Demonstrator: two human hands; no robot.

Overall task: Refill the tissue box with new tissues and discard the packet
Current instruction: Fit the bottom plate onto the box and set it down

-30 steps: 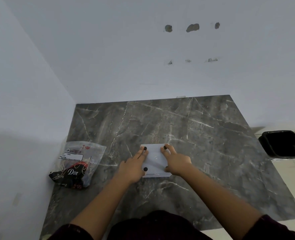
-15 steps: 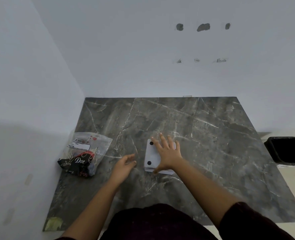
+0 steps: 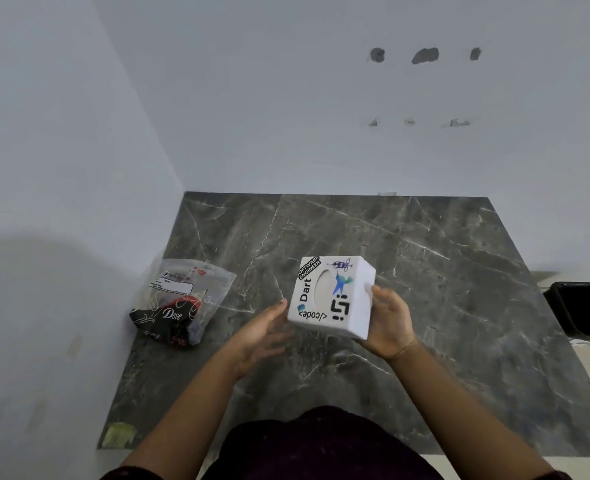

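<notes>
A white cube tissue box [image 3: 331,296] with stickers and an oval slot on its top face is lifted above the dark marble table [image 3: 442,289], tilted toward me. My right hand [image 3: 389,320] grips its right side and underside. My left hand [image 3: 260,332] is open, fingertips just touching the box's lower left corner. A clear plastic packet [image 3: 179,299] with a black "Dove" print lies flat on the table to the left, near the wall.
A black bin [image 3: 586,311] stands on the floor beyond the table's right edge. White walls close off the left and far sides. A yellowish scrap [image 3: 118,434] sticks at the table's near left corner.
The box lay face down under my hands. My right hand has picked it up and turned it over, sticker side up; my left hand came back to its corner.
</notes>
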